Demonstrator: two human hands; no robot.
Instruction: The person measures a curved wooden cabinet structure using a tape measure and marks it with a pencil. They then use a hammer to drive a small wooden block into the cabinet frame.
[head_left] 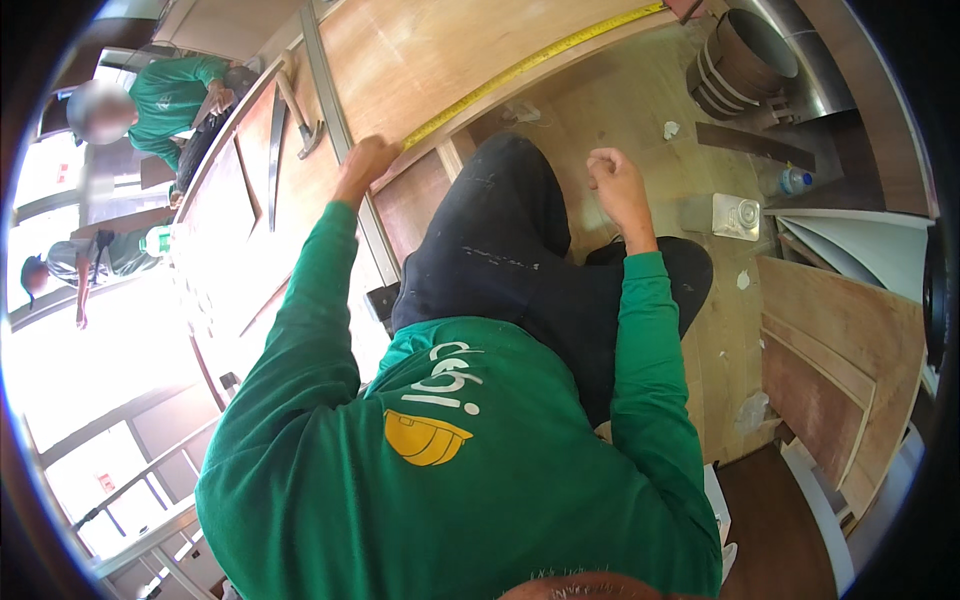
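My left hand (365,170) is closed on the near end of a yellow tape measure (530,56), which stretches along a pale plywood piece (430,55) toward the top right. A hammer (296,105) and a dark straight strip (275,165) lie on boards left of that hand. My right hand (618,195) hangs over the floor right of my raised knee, fingers curled, with nothing visible in them. My legs (500,240) in dark trousers are bent beneath me.
Two other people (160,110) are at upper left beside a railing and bright windows. At right are a dark bucket (745,65), a bottle (795,182), a clear container (735,217) and leaning plywood sheets (830,380). Scraps dot the wood-look floor (730,330).
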